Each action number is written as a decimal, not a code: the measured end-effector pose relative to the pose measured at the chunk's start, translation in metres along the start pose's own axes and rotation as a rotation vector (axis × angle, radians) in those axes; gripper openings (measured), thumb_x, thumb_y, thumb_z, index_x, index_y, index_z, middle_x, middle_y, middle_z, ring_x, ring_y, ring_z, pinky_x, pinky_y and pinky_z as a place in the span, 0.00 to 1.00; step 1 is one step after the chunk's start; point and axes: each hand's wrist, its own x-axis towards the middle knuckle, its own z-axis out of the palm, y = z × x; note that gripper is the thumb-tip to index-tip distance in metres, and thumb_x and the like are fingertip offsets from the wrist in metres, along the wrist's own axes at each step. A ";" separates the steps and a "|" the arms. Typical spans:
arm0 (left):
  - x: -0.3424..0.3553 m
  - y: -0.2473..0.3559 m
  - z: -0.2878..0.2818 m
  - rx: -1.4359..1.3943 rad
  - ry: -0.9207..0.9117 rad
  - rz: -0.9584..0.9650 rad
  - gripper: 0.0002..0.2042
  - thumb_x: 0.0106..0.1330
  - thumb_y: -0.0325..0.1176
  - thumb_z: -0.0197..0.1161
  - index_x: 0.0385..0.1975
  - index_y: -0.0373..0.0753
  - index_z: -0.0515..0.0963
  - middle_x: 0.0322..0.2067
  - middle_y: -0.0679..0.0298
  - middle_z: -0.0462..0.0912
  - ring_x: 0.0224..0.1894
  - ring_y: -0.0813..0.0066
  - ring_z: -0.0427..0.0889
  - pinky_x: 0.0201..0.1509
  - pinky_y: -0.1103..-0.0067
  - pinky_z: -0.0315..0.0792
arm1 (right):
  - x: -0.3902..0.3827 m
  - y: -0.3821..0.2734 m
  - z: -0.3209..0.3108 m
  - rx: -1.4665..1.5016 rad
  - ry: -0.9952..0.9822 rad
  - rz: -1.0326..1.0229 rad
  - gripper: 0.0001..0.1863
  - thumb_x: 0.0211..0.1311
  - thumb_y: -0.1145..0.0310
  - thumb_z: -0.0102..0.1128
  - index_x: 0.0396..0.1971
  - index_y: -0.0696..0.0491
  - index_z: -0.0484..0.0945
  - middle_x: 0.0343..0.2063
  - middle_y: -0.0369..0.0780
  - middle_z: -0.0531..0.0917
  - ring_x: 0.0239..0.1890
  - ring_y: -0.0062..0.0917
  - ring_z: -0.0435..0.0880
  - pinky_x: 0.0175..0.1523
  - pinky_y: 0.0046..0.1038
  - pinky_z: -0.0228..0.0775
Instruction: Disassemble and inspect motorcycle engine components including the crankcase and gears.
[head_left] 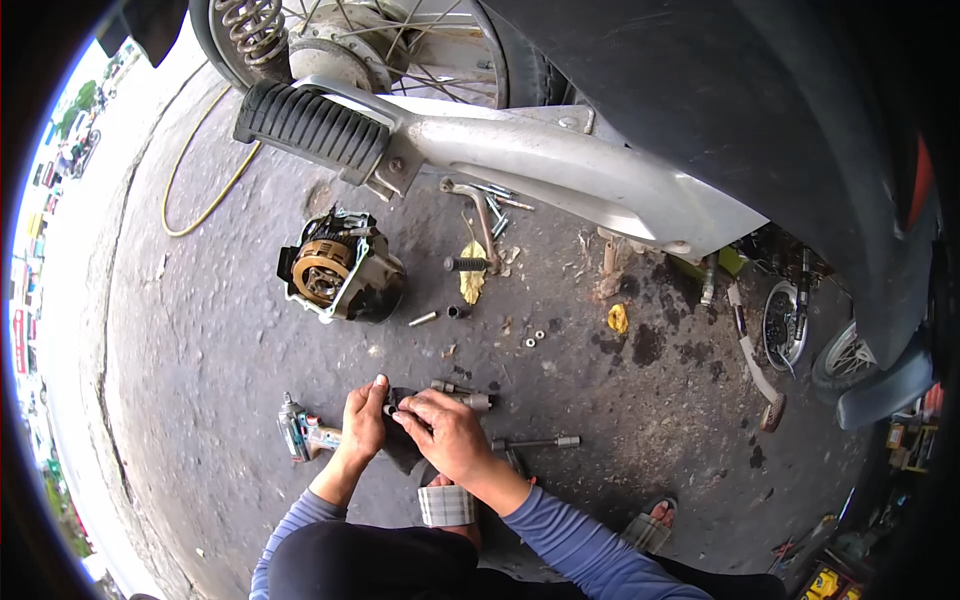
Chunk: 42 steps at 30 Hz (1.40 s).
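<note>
My left hand (pixel 363 420) grips a dark cloth (pixel 408 450), its thumb raised along the upper edge. My right hand (pixel 440 432) is closed at the cloth beside it, fingers pinched around a small metal piece (pixel 390 410) partly hidden by them. Just left of my hands a cordless impact tool (pixel 295 430) lies on the pavement (pixel 200 330). Metal sockets (pixel 474 401) lie behind my right hand, and a long extension bar (pixel 540 441) is to its right. Farther forward are a small pin (pixel 423 319), a dark bushing (pixel 456 312) and two small nuts (pixel 535 338).
An opened engine case (pixel 330 270) with a clutch stands ahead. A motorcycle's footpeg (pixel 310 130) and frame overhang the top. A kick lever (pixel 480 230), bolts (pixel 500 195), a pedal (pixel 770 410) and a yellow hose (pixel 175 200) lie around. Tools (pixel 825 580) sit at right; my sandaled foot (pixel 655 520) is below.
</note>
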 end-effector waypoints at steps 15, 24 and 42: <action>-0.009 0.058 -0.023 0.995 -0.144 0.211 0.23 0.56 0.41 0.66 0.46 0.33 0.72 0.41 0.52 0.77 0.44 0.56 0.75 0.50 0.71 0.67 | 0.008 0.023 -0.035 -0.054 -0.175 0.217 0.08 0.56 0.73 0.61 0.35 0.58 0.78 0.30 0.43 0.81 0.33 0.35 0.82 0.38 0.30 0.73; -0.005 0.030 -0.017 0.207 -0.156 0.048 0.10 0.62 0.23 0.58 0.42 0.27 0.74 0.35 0.57 0.83 0.39 0.67 0.83 0.46 0.75 0.75 | 0.009 0.060 0.006 -0.278 -0.058 0.266 0.14 0.56 0.65 0.63 0.37 0.59 0.77 0.37 0.45 0.80 0.39 0.37 0.81 0.42 0.36 0.73; 0.008 0.048 -0.002 -0.838 -0.101 -0.175 0.11 0.62 0.30 0.62 0.43 0.40 0.72 0.44 0.62 0.78 0.50 0.61 0.78 0.53 0.67 0.73 | -0.001 0.018 -0.031 0.397 -0.002 0.301 0.09 0.59 0.80 0.50 0.39 0.57 0.72 0.30 0.33 0.76 0.29 0.11 0.74 0.35 0.16 0.70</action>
